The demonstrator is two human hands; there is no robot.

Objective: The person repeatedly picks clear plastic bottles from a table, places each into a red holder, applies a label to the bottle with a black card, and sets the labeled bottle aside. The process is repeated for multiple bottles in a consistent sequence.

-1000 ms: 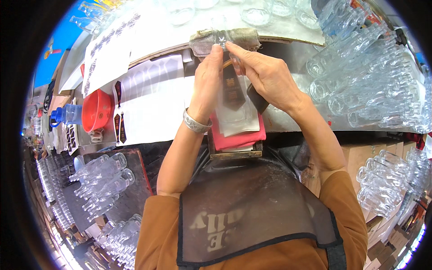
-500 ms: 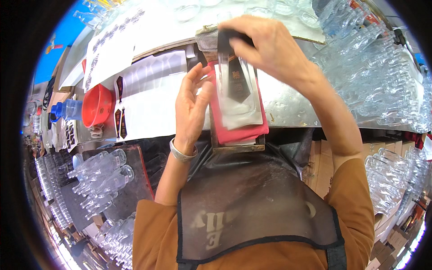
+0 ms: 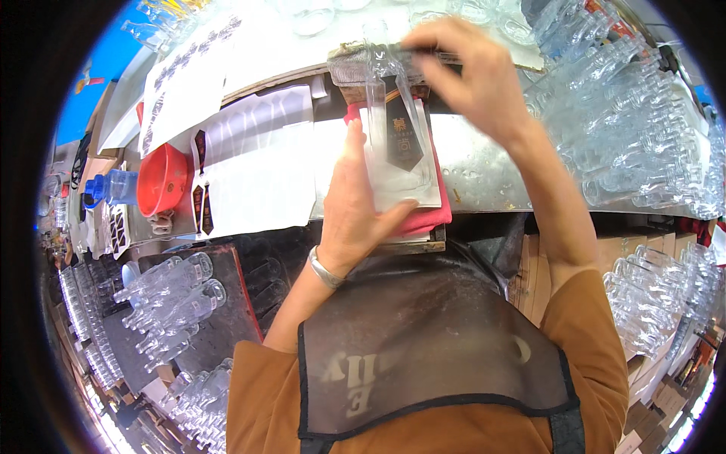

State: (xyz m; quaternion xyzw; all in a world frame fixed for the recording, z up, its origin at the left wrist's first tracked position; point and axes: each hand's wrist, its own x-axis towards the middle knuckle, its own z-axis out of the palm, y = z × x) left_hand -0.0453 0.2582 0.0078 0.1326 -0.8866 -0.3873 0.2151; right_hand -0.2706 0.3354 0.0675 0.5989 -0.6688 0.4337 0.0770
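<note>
A clear glass bottle (image 3: 412, 181) lies on a padded wooden stand, its neck away from me. A black tie-shaped decal (image 3: 404, 140) with orange marks sits on its upper side. My left hand (image 3: 352, 197) lies along the bottle's left side, with the thumb across its base. To the right of the neck, my right hand (image 3: 476, 76) is blurred, its fingers bent around a thin dark flat piece (image 3: 446, 56) that is mostly hidden. Beneath the bottle are white sheets and a red cloth (image 3: 442, 212); a grey cloth (image 3: 349, 68) wraps the stand's far end.
Decal sheets (image 3: 261, 166) and a red bowl (image 3: 162, 178) lie to the left. Many clear bottles (image 3: 628, 136) are piled at the right. More bottles (image 3: 178, 295) stand low on the left, by cardboard boxes (image 3: 533, 280) on the right.
My right hand has moved right, taking the dark piece off the bottle's neck. My left hand has come right and closed against the bottle's lower left side.
</note>
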